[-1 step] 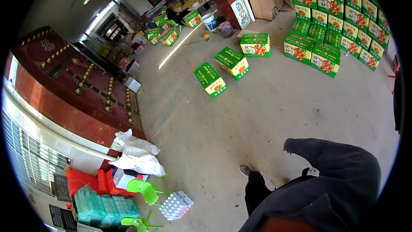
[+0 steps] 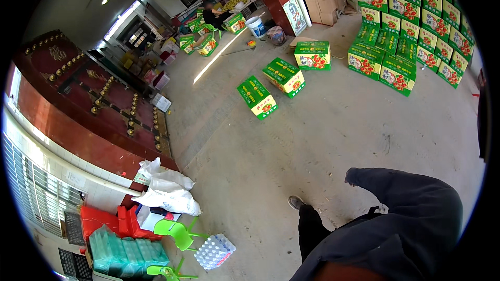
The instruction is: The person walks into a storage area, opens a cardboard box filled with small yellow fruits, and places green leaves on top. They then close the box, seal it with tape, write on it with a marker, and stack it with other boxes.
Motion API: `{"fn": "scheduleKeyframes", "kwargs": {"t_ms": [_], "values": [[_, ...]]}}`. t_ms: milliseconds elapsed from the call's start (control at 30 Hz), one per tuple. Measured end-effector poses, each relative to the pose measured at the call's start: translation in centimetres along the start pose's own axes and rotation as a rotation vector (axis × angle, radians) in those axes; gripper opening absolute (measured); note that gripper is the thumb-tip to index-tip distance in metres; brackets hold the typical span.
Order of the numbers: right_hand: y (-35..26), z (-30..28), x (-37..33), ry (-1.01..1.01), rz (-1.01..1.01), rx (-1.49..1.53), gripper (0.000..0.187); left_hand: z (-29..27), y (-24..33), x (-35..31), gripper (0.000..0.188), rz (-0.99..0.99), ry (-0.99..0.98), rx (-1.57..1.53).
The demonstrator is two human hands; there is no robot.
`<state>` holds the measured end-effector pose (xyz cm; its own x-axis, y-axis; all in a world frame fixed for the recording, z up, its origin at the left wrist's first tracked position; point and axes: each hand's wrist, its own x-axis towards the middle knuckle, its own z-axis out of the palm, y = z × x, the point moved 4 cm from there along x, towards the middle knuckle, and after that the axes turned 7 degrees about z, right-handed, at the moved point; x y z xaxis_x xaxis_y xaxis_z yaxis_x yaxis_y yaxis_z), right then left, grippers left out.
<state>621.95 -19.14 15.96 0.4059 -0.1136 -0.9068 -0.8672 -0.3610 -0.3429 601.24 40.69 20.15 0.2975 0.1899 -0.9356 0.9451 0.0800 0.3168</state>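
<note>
My right arm, in a dark blue-grey sleeve, bends across the lower right. Only a small dark edge of my right hand (image 2: 348,179) shows at the cuff, so its fingers and anything in them are hidden. My left hand is out of the picture. Beyond my feet, a green and cream carton (image 2: 258,98) sits on the concrete floor (image 2: 312,140). Behind it to the right are a second carton (image 2: 284,77) and a third carton (image 2: 312,55). None of these touches me.
A tall stack of cartons (image 2: 406,31) stands at the far right. At lower left are white sacks (image 2: 169,190), a green chair (image 2: 177,233), a bottle pack (image 2: 214,252) and teal-wrapped bundles (image 2: 122,252). A seated person (image 2: 213,16) is far back near a bucket (image 2: 255,27).
My visible foot has shifted slightly left and forward, and the floor cartons appear a little lower and further right. My right arm keeps nearly the same pose.
</note>
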Motion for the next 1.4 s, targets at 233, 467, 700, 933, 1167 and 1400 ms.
{"fn": "scheduleKeyframes", "kwargs": {"t_ms": [233, 467, 700, 933, 1167, 1400], "values": [[-7.1, -5.4, 7.3, -0.071, 0.376, 0.036, 0.025, 1.0, 29.0, 11.9, 0.037, 0.075, -0.062, -0.004], [-22.3, -10.7, 11.3, -0.147, -0.17, -0.991, 0.015, 7.8, 69.5, 17.5, 0.035, 0.216, -0.052, 0.161], [-40.4, -19.1, 25.2, -0.12, -0.173, -0.76, 0.016, 20.2, 100.5, 22.8, 0.027, 0.434, -0.178, 0.334], [-63.3, -34.6, 36.9, -0.012, 0.247, 0.415, 0.019, 28.8, 110.8, 21.6, 0.026, 0.301, -0.202, 0.315], [-89.6, -49.0, 45.8, 0.021, 0.16, 0.41, 0.025, 29.1, 118.4, 27.7, 0.027, 0.118, -0.051, 0.184], [-98.1, -56.6, 51.1, 0.115, 0.311, 0.536, 0.02, 35.5, 142.4, 38.5, 0.027, 0.082, -0.086, 0.184]]}}
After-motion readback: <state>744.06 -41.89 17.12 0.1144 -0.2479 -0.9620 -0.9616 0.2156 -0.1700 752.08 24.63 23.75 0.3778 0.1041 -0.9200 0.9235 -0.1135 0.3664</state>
